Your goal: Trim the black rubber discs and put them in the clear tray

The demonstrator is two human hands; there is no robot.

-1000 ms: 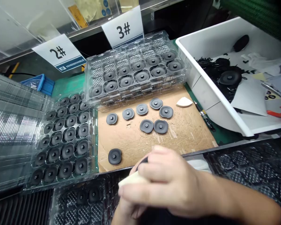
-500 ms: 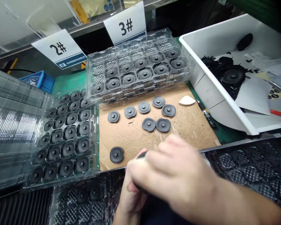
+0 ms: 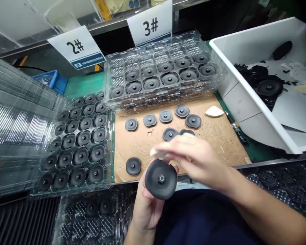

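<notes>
My left hand (image 3: 149, 207) grips a dark grey, rounded-square disc (image 3: 165, 187) with a small metal-tipped stud at its centre. That studded face is turned up towards me. Just above the disc's far edge is my right hand (image 3: 193, 158), its fingers pinched together. Something pale shows at those fingertips, too blurred to name. Beyond both hands, several similar discs lie on a cardboard sheet (image 3: 132, 146), among them a single disc (image 3: 133, 166) near the front left. My right hand partly covers one of them. A white wedge-shaped pad (image 3: 214, 111) rests at the sheet's right side.
A clear tray (image 3: 108, 136) of discs stands left; stacked clear trays (image 3: 163, 92), partly filled, stand behind. To the right are a marker pen (image 3: 236, 129) and a white bin (image 3: 255, 105) of dark parts. Paper signs (image 3: 76, 47) hang at the back.
My right hand has lifted off the disc and moved up and away, uncovering its studded face. The disc now faces me in my left hand. The camera view has shifted slightly left.
</notes>
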